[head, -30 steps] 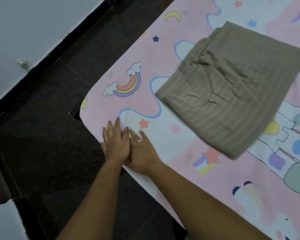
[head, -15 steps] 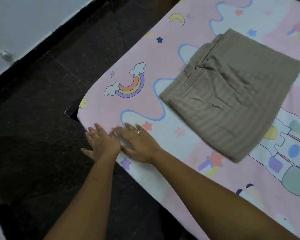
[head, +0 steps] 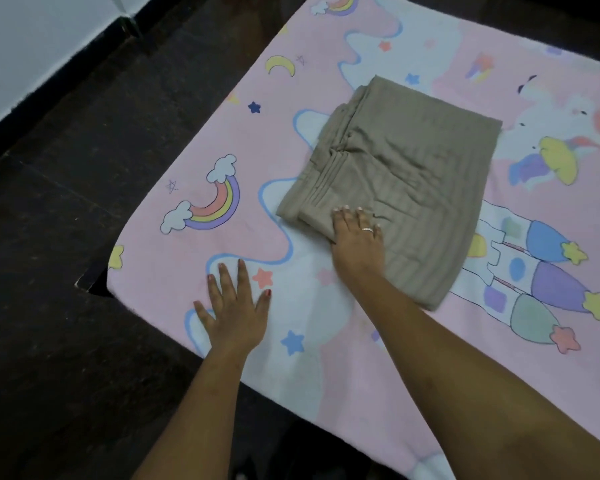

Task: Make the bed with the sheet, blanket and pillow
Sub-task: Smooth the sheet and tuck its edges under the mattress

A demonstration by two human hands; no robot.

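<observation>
The pink cartoon-print sheet (head: 326, 341) covers the bed. The folded tan blanket (head: 416, 181) lies on it at frame centre. The left hand (head: 234, 308) rests flat on the sheet at lower left, fingers spread. The right hand (head: 357, 237) lies with straight fingers on the blanket's near corner.

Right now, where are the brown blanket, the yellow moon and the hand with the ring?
brown blanket (head: 413, 181): head view, middle of its top layer.
yellow moon (head: 281, 61): head view, top curve of the crescent.
right hand (head: 358, 242): head view, its back, below the ring.
</observation>
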